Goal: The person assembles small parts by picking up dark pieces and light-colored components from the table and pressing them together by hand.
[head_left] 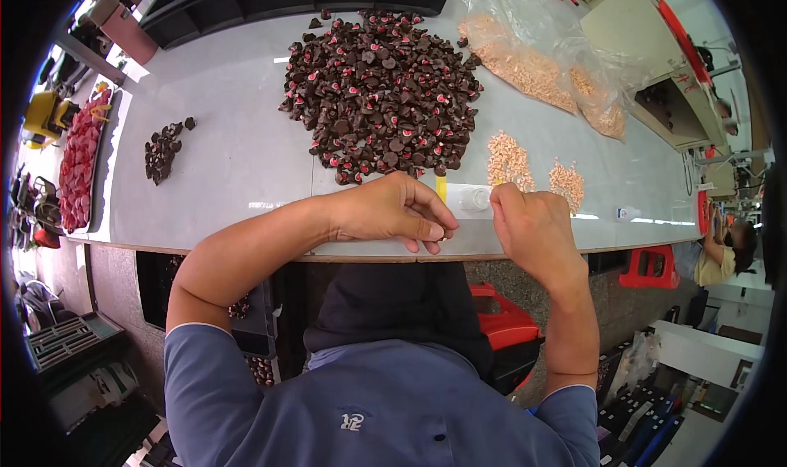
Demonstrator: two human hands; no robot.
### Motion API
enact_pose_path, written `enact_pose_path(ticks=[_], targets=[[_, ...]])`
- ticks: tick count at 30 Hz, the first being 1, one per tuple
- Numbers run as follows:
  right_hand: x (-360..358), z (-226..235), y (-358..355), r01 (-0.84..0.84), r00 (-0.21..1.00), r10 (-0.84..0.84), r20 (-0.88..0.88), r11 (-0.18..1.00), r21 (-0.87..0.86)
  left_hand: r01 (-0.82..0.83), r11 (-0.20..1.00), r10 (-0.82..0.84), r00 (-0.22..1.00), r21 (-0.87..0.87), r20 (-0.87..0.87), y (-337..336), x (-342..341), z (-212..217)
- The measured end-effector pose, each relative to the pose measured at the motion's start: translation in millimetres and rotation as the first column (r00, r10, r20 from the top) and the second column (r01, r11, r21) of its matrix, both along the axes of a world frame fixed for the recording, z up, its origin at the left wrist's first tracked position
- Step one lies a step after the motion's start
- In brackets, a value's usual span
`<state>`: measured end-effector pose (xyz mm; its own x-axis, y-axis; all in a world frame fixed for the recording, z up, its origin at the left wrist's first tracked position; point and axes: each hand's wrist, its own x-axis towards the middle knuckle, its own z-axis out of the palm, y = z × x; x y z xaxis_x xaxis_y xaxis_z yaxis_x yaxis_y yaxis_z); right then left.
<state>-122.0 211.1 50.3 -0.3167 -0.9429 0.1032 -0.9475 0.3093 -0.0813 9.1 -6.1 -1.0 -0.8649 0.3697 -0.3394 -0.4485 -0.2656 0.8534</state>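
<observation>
In the head view, the left hand (393,209) rests at the near edge of the surface (221,139) with its grip pinched shut on a small dark piece (437,234), while the right hand (533,225) beside it is curled closed, on what I cannot tell, just by a small clear bottle (474,198). Judging by the big heap of dark pieces (381,90) at the far middle against the little pile (164,149) toward the left edge, most of the work looks left to do.

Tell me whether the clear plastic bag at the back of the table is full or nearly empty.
Partly full: the bag lies slumped on the table, tan bits filling only its lower side.
</observation>
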Motion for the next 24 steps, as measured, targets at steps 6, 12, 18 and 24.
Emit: enact_pose_path(ticks=[6, 12, 18, 24], targets=[[-0.2, -1.0, -0.4, -0.014, 0.999, 0.016, -0.045, 0.999, 0.041, 0.006, 1.0, -0.006, 1.0, -0.011, -0.022, -0.5, -0.1, -3.8], [10.4, 5.4, 2.0, -0.044, 0.998, 0.054, 0.044, 0.977, -0.211, -0.031, 0.999, 0.031, 1.0, 0.022, 0.0, -0.9, -1.2, -1.1], [40.6, -6.6, -1.7, 0.073, 0.911, 0.103, 0.4, 0.914, -0.4, -0.051, 0.999, 0.051, 0.998, 0.014, 0.02, -0.2, -2.1, -4.2], [43.6, -17.8, -4.9, 0.069, 0.929, 0.089, 0.359, 0.911, -0.406, -0.061, 0.998, 0.061, 0.998, -0.002, 0.019, 0.4, -2.1, -3.1]])
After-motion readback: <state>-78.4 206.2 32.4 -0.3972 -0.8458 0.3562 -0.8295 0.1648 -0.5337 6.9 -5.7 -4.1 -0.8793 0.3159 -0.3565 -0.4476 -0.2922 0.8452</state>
